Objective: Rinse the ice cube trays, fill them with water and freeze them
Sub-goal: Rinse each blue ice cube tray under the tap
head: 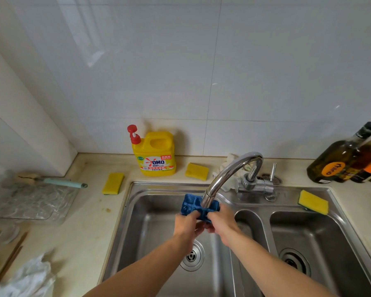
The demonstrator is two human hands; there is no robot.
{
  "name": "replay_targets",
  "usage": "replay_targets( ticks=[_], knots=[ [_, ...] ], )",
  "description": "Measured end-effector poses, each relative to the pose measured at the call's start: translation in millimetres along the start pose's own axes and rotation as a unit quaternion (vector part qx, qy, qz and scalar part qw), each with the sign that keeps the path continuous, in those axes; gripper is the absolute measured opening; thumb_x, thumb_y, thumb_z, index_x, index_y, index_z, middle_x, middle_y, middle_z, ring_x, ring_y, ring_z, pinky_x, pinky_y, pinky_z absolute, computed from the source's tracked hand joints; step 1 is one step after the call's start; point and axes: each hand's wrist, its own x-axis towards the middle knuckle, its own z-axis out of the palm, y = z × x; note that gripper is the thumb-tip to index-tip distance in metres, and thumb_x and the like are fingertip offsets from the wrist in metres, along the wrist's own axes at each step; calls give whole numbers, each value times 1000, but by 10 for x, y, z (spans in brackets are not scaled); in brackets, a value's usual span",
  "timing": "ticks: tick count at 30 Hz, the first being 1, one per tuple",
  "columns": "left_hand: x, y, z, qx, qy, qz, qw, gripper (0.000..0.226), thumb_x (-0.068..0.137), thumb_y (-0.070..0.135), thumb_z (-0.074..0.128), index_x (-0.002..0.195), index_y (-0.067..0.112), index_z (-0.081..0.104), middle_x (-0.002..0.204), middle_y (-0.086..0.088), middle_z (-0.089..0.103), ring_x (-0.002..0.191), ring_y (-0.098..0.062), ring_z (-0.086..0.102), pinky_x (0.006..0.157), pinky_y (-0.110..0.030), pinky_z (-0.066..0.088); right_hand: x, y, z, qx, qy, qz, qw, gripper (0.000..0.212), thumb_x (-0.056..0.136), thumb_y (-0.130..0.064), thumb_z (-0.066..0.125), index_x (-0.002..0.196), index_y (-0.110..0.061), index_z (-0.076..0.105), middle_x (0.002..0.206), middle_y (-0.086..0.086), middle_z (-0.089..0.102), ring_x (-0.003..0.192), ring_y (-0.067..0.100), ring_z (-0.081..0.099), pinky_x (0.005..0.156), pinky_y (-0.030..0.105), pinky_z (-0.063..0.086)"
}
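Note:
A blue ice cube tray (pixel 191 205) is held over the left basin of the steel sink (pixel 150 211), right under the spout of the curved chrome faucet (pixel 229 174). My left hand (pixel 185 224) grips the tray's near left edge. My right hand (pixel 222 221) grips its near right edge. The faucet spout hides the tray's middle, and my fingers cover its near side. Whether water is running I cannot tell.
A yellow detergent jug (pixel 155 155) with a red pump stands behind the sink. Yellow sponges lie at the left (pixel 113 183), the back (pixel 196 171) and the sink's right rim (pixel 313 202). Dark bottles (pixel 347 155) stand at the right. A clear tray (pixel 36 200) and a brush (pixel 60 182) sit left.

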Motion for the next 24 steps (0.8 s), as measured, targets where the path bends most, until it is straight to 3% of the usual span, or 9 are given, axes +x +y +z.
replay_targets(
  ticks=[3,5,9,12,15,20,24],
  knots=[
    [14,30,54,-51,25,-20,998,22,94,-6,48,111,-2,62,95,-26,74,87,-35,73,72,-45,62,-18,13,22,-61,-2,-32,998,23,87,-1,53,104,-14,63,88,14,74,62,21,69,49,26,53],
    [72,123,32,-7,48,18,999,28,91,-10,44,108,3,62,99,-23,73,92,-34,72,72,-41,62,-25,24,4,-91,-14,-44,995,17,88,-7,58,102,-18,58,86,13,73,57,17,67,49,26,54],
    [152,257,-59,90,47,62,993,32,90,-6,41,105,13,62,97,-16,74,89,-29,72,68,-37,62,-14,44,-49,-79,-90,-7,993,25,88,-18,68,107,-24,53,98,9,74,70,17,71,60,31,61],
    [188,294,-77,148,50,91,984,31,90,-1,43,114,15,56,103,-13,70,96,-29,68,86,-46,60,12,40,-48,4,-137,25,990,23,91,-18,65,114,-16,59,99,14,75,70,26,73,60,36,61],
    [194,344,-54,168,32,106,980,29,89,0,45,110,17,56,103,-10,69,97,-26,67,92,-46,57,17,15,-33,58,-114,36,991,13,95,-10,58,106,-9,64,81,13,78,65,31,73,54,34,56],
    [135,346,-47,199,-23,95,975,40,89,-3,52,126,13,50,112,-10,67,103,-26,67,93,-48,58,28,22,-9,-27,-63,16,998,23,95,0,44,97,-5,66,70,16,75,51,24,65,47,30,51],
    [42,252,-73,122,-75,47,989,40,88,-2,52,125,13,50,115,-14,67,104,-29,67,82,-42,59,66,72,-32,-34,-25,6,999,22,98,-3,45,94,-5,65,62,13,72,48,21,62,46,29,49]
  ],
)
